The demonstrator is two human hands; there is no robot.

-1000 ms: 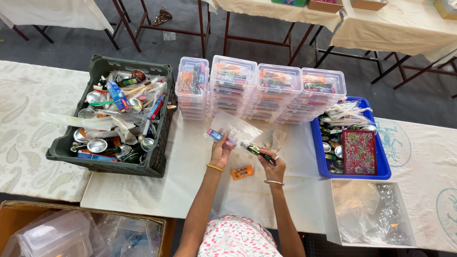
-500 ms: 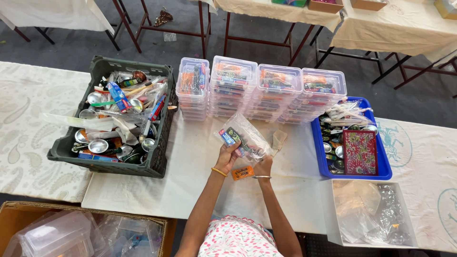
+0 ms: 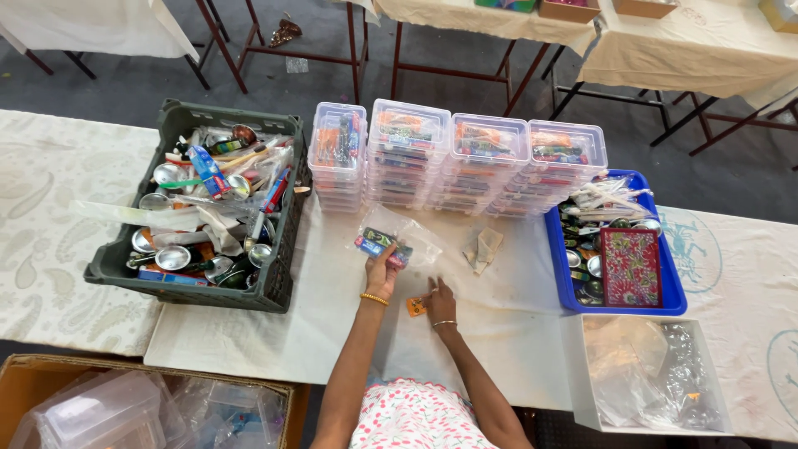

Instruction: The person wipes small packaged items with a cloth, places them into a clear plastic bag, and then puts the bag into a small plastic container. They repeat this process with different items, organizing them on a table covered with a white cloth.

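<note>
The left hand (image 3: 381, 268) grips a clear bag (image 3: 397, 239) of small colourful items, lifted just above the counter (image 3: 249, 341). The right hand (image 3: 439, 295) lies flat, fingers on a small orange packet (image 3: 415, 307), perhaps pinching it. Stacked clear boxes (image 3: 453, 158) stand behind; a dark crate (image 3: 204, 204) sits left, a blue tray (image 3: 619, 254) right. The bag's contents are too small to make out.

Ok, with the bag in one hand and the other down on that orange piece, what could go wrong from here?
The left hand holds the clear plastic bag with small items by one end only, so the contents might slide out onto the table. The right hand is pressing on the small orange item, which looks small enough to be fumbled or flicked away. The stacked clear lidded boxes stand close behind; a reach forward could nudge a stack.
</note>
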